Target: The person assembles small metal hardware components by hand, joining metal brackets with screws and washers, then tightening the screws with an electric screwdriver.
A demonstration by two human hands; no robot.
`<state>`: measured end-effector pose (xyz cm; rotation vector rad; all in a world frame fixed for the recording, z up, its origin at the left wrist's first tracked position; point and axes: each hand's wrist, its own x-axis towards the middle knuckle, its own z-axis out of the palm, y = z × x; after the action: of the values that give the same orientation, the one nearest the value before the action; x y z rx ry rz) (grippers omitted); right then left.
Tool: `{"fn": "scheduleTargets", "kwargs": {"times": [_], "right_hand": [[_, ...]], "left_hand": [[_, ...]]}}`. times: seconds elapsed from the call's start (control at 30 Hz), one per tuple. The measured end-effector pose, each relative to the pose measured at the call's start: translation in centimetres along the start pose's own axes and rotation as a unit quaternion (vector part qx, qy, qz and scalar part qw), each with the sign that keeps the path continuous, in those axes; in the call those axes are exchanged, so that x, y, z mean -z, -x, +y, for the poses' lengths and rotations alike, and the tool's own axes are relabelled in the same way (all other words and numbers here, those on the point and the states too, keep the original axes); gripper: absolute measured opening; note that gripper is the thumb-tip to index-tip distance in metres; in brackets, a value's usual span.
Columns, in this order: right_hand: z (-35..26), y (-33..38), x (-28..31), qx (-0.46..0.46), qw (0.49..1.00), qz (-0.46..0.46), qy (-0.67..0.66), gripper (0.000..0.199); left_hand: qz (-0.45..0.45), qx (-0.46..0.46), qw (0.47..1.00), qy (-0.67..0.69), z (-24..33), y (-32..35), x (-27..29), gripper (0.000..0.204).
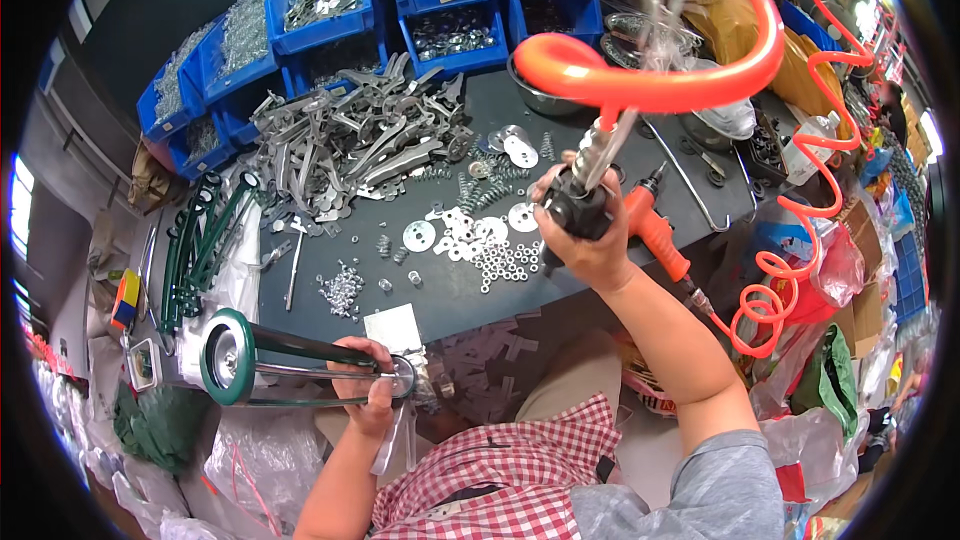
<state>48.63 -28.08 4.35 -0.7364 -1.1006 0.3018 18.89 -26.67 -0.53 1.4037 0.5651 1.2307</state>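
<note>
Left hand (pixel 372 408): fingers closed round one end of a green-rimmed metal frame (pixel 308 346), which lies sideways, its round green end well to the left of the fingers.

Right hand (pixel 597 258): fingers wrapped about a black tool (pixel 580 208), raised over the table (pixel 445 302); a silver shaft (pixel 596 158) rises from the grip.

Orange hose (pixel 660 92): looped above the right fingers.

Red power tool (pixel 655 232): lying just right of the right fingers.

White square (pixel 392 328): just beyond the left fingers.

Nuts (pixel 510 264), washers (pixel 468 230), springs (pixel 488 192): left of the right fingers, in loose groups.

Metal levers (pixel 355 145): heaped farther left of the right fingers.

Green frame pieces (pixel 190 255): beyond and left of the left fingers.

Blue bins (pixel 320 37): beyond both hands' fingers, filled with metal parts.
</note>
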Motion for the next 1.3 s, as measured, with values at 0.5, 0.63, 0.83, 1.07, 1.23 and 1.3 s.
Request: {"fn": "scheduleTargets", "kwargs": {"times": [0.5,0.63,0.83,1.07,1.23,1.3], "right_hand": [[-1.2,-1.1,3.0,-0.04,0.973,0.127,0.187,0.052],[1.1,-2.4,5.5,-0.115,0.944,0.197,0.238,0.047],[-1.6,2.9,2.0,-0.02,0.824,0.018,0.565,0.055],[-4.9,8.5,-18.1,-0.219,0.944,-0.201,-0.146,0.068],[-6.0,7.7,-14.2,-0.316,0.769,0.013,-0.556,0.074],[-6.6,6.3,-10.6,-0.365,0.741,0.015,-0.563,0.068]], "left_hand": [[-0.027,-0.015,0.999,-0.018,-0.1,-0.1,0.5,0.046],[-0.031,0.045,0.998,-0.039,1.1,0.0,1.1,0.043],[-0.125,0.131,0.957,0.228,8.6,-0.9,2.2,0.047],[-0.013,-0.032,0.962,0.27,8.5,-2.7,-1.8,0.071],[-0.117,-0.179,0.907,-0.363,7.7,2.2,7.5,0.059],[0.049,-0.196,0.815,-0.543,6.7,2.8,15.5,0.064]]}}
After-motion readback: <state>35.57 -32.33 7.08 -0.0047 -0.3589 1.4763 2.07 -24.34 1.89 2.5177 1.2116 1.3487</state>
